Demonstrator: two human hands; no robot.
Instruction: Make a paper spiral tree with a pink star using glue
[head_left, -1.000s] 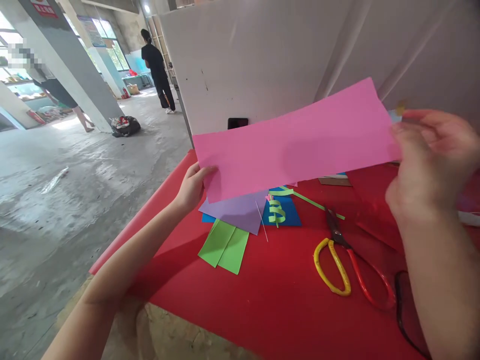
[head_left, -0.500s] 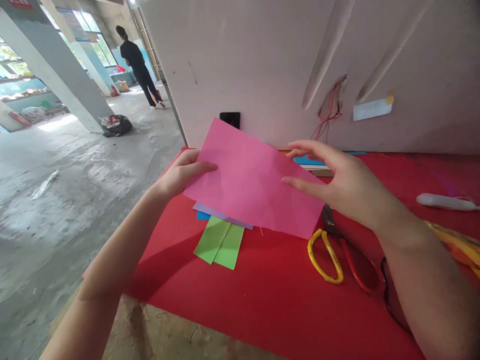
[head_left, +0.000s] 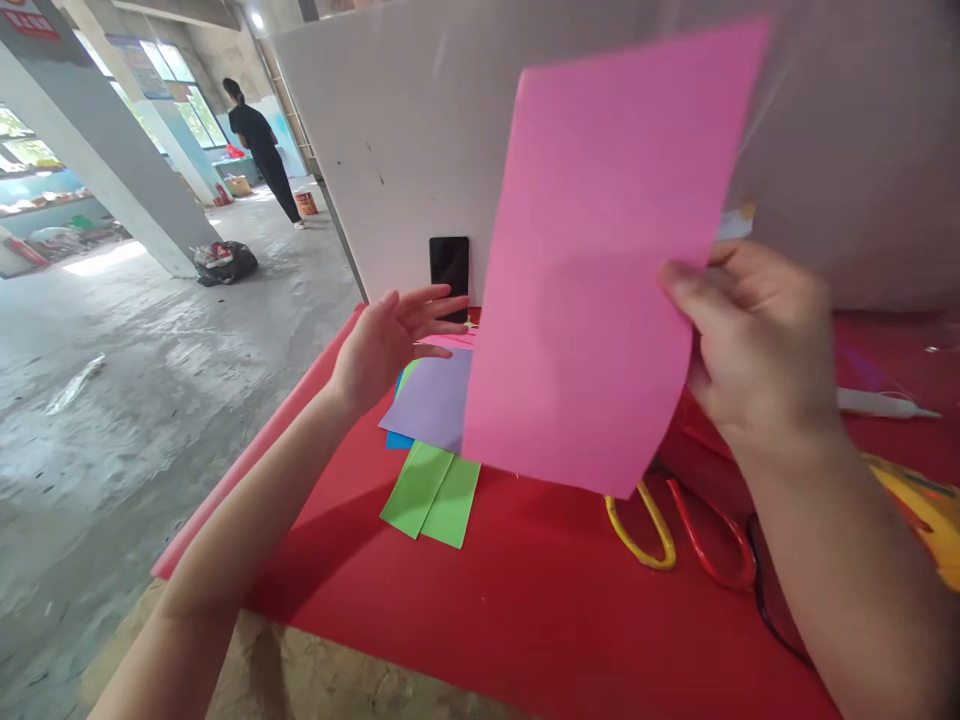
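Observation:
My right hand [head_left: 757, 335] pinches the right edge of a pink sheet of paper [head_left: 592, 270], which is raised upright and slightly bent. To its left, my left hand [head_left: 390, 340] is open with the fingers spread, apart from the sheet. Beneath that hand lies a purple sheet [head_left: 431, 400], with blue and green edges showing under it. Two green paper pieces [head_left: 431, 495] overlap in front of the pile. The pink sheet partly hides the pile and the scissors [head_left: 649, 535], whose yellow and red handles show below its lower corner.
A red cover [head_left: 480, 620] lies over the work surface. A black phone [head_left: 448, 265] leans on the pale panel [head_left: 390, 160] behind. At right are a white pen-like tool [head_left: 881, 403] and a yellow item [head_left: 919, 510]. A person [head_left: 262, 150] stands far off at left.
My left hand has let go of the pink sheet. My right hand has closed on it and lifted it up and right, turning it upright and uncovering the purple sheet.

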